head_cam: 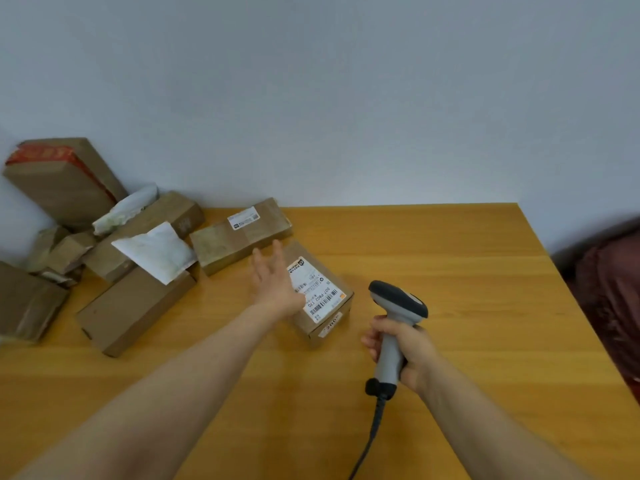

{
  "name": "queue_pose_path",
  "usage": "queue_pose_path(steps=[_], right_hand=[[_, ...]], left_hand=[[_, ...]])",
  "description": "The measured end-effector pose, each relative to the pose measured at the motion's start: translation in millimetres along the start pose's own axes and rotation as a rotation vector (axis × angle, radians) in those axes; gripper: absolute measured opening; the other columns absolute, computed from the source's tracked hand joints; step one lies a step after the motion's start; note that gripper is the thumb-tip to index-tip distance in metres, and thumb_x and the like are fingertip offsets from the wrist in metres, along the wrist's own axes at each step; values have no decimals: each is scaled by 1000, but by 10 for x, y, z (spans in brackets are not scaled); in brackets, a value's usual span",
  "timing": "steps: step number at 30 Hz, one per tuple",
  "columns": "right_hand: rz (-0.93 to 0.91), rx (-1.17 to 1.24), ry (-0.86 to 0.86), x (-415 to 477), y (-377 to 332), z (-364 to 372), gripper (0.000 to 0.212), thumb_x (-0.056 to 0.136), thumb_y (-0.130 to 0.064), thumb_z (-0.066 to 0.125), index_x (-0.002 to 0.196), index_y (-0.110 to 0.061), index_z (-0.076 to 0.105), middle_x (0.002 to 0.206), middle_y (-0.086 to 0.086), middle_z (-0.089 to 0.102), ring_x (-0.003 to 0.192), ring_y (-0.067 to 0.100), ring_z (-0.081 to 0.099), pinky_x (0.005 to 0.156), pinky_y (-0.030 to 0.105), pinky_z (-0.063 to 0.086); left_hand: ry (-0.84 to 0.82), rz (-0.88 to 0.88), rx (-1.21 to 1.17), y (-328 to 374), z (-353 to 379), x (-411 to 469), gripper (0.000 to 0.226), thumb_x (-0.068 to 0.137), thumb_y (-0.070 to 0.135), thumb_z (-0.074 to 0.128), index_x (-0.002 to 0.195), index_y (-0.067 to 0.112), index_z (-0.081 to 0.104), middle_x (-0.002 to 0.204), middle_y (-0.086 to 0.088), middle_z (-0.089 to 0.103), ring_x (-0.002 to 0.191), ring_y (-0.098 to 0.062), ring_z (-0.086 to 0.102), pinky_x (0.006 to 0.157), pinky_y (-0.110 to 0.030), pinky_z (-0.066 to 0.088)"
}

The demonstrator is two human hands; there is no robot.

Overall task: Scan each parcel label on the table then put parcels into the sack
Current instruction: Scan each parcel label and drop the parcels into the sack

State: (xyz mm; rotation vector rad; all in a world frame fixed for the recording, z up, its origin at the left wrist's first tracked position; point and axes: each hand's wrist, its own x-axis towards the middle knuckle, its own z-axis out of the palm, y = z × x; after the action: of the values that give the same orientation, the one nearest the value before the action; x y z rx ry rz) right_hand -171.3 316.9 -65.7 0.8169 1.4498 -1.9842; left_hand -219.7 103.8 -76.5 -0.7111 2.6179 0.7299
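Item: small brown cardboard parcel (322,306) bearing a white barcode label (317,292), label face up, on the yellow wooden table (450,258).

Left hand (273,275): flat, fingers straight and slightly spread, over the parcel's left edge; contact or hover cannot be told.

Right hand (408,351): near the parcel's right, wrapped round the handle of a grey corded handheld scanner (398,301), whose head tilts toward the parcel.

Left of the parcel: a heap of brown cardboard boxes and pale mailers (138,244). Just behind it: a long labelled cardboard box (263,230).

Far right of the parcel: a dark red mass (613,299) off the table's edge — possibly the sack, not certain.

Step in hand, by judgement: scanning this parcel. Next move calls for steadying the box, aiming the scanner at the barcode, then lifting the parcel away — many parcels remain.
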Motion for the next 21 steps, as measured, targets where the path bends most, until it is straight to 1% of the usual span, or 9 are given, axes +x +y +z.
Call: queue_pose_path(steps=[2,4,8,11,13,15,17,19,21], right_hand=[[23,10,19,37,73,17,6,83,1,68,87,0,63,74,16,68,63,24,67,53,29,50],[50,16,37,55,166,19,9,82,1,68,90,0,64,73,15,70,61,23,67,54,29,51],[97,61,73,80,313,-24,12,81,2,69,93,2,65,72,16,70,56,22,66,52,29,52],[97,117,97,104,328,-66,10,82,1,69,91,1,65,74,19,70,58,24,67,53,30,53],[89,152,95,108,316,-57,10,82,-1,69,91,0,65,80,21,69,66,28,67,59,34,54],[82,163,77,110,315,-23,12,81,-4,71,92,-1,66,90,24,69,77,33,66,70,40,55],[81,144,40,103,332,36,21,76,-9,76,94,-4,68,98,24,69,87,36,65,79,47,54],[89,113,-15,73,336,116,34,62,-16,81,93,-8,69,99,18,68,94,35,62,83,50,53],[87,81,-90,50,313,191,31,57,-19,80,86,-13,71,96,12,68,92,32,60,77,47,51]], left_hand=[[-135,396,486,102,-146,91,119,77,9,67,146,32,-27,148,-9,-42,138,-29,-35,117,-53,-7],[-295,520,799,222,-222,239,128,74,11,74,142,35,-32,146,-4,-42,137,-29,-36,116,-55,-9],[-347,565,1085,474,-302,405,134,61,30,88,152,30,-10,160,-7,8,147,-31,5,118,-53,12],[-412,377,927,393,-333,425,131,42,63,86,148,25,20,149,-4,35,136,-30,32,109,-51,33],[-480,222,650,218,-318,399,118,46,73,79,141,22,34,142,0,46,124,-25,47,100,-43,43],[-492,88,319,24,-272,396,95,64,70,72,138,19,41,138,-1,52,119,-24,53,88,-36,48],[-494,-38,78,-165,-232,341,94,72,67,68,144,16,35,143,-3,46,126,-27,48,81,-37,50],[-546,-111,-68,-327,-155,239,88,74,68,64,144,21,37,142,0,46,125,-24,48,88,-36,48],[-595,-114,-215,-423,-7,88,64,87,58,57,139,24,44,130,4,56,115,-17,54,97,-32,43]])
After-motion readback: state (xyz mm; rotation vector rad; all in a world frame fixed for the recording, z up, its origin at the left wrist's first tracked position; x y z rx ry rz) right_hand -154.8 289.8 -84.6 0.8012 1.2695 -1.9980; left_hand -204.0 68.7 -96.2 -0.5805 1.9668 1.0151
